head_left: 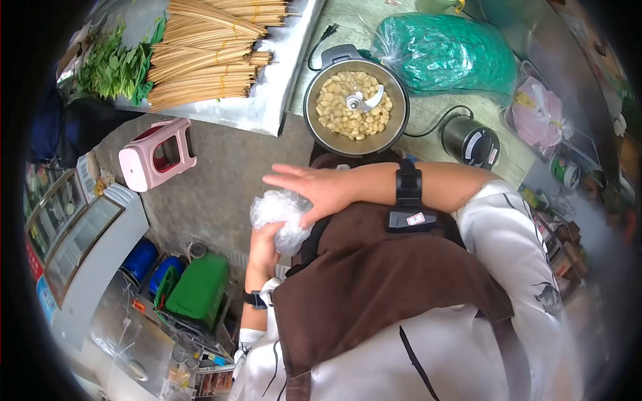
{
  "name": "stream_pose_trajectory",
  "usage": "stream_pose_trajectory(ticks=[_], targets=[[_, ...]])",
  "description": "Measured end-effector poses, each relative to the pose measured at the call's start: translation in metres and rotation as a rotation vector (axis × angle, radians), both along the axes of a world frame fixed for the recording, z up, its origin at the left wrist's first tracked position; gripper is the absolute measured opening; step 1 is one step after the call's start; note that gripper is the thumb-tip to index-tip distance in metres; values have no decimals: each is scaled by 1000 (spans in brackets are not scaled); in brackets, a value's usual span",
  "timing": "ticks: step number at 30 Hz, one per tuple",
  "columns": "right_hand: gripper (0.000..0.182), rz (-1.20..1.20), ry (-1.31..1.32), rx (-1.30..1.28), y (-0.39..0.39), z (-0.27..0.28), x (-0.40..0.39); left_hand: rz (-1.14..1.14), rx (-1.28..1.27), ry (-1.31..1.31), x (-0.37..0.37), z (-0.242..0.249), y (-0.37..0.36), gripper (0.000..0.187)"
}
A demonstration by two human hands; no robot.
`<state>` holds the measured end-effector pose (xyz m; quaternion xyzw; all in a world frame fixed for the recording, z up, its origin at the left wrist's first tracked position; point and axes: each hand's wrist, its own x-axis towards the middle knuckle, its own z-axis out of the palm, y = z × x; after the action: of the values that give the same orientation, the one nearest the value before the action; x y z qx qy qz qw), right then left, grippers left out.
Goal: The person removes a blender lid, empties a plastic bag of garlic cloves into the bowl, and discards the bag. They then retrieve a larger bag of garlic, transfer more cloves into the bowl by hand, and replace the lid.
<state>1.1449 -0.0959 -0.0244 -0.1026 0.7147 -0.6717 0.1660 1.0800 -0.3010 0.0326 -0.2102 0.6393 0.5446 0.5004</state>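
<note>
Our left hand [264, 250] grips a crumpled plastic bag [277, 214]; our right hand [314, 190] lies flat and loose on it. Beyond both hands, the chopper bowl [356, 107] on the counter [428, 113] already holds unchopped garlic.

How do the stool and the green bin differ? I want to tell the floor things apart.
The stool is pink with open gaps in its sides; the green bin is closed by a lid. The stool stands alone on bare floor; the green bin sits crowded against blue tubs. Both look plastic.
</note>
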Motion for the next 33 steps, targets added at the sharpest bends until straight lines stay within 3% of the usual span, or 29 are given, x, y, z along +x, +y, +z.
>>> stream_pose_trajectory(ticks=[2,5,6,9,11,12,13,15,16,19,22,25,27,28,31,32,33], targets=[[83,-24,15,-161,-11,-1,-5,61,155,-71,-5,-10,-11,49],[65,-40,-112,-137,0,5,-16,121,309,-51,-18,1,0,56],[59,-155,-132,-121,4,3,-18,155,163,-22,-26,10,10,64],[48,-460,-180,-99,22,-2,-21,-239,-35,861,-32,35,46,69],[46,-597,-236,-142,32,3,-24,-577,9,1143,-41,48,66,76],[45,-578,-149,40,35,1,-28,-736,20,1235,-43,52,77,77],[43,-600,-103,-24,35,2,-30,-895,25,1326,-43,53,88,77],[40,-638,-7,-152,36,10,-33,-857,45,1276,-44,40,109,75],[40,-621,-82,-256,41,21,-33,-819,85,1267,-46,30,117,73],[42,-481,-216,-236,69,39,-34,-753,112,1259,-59,12,137,60],[46,-462,-176,-113,86,43,-28,-629,177,1042,-71,-6,144,49],[58,-550,27,149,97,45,-15,-455,244,872,-76,-5,158,41],[67,-783,122,209,101,54,-10,-336,262,767,-82,-9,160,38],[72,-895,169,238,103,58,-8,-349,308,715,-82,-9,163,37],[87,-776,209,294,105,60,-9,-448,366,602,-77,6,174,35],[72,-752,198,138,104,58,-12,-488,389,567,-75,6,176,38],[66,-757,181,169,106,56,-13,-526,415,533,-74,6,177,42]])
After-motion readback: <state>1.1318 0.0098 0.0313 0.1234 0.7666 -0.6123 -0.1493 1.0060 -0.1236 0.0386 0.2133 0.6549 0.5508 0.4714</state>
